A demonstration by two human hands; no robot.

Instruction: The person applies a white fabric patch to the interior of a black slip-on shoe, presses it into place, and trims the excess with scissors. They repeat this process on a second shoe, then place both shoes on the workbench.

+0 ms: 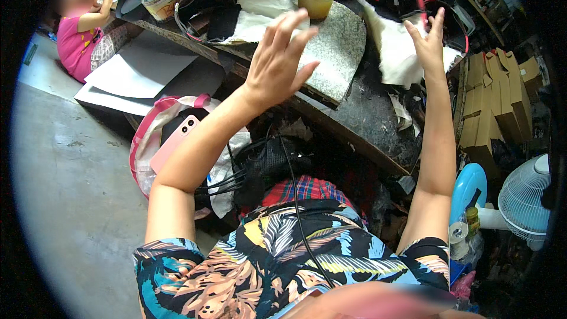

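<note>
A dark workbench runs diagonally across the upper half of the frame. At upper right on it sits a black piece with pink-red trim and white lining; left of that lies a grey speckled pad, at top centre. Just left of the pad's middle in the frame, the left hand is raised, fingers loosely spread, gripping nothing. The right hand, at upper right, has thumb and forefinger wide apart in front of the trimmed piece; whether it touches it I cannot tell. A blue-lidded jar of yellowish stuff stands at the pad's upper edge.
</note>
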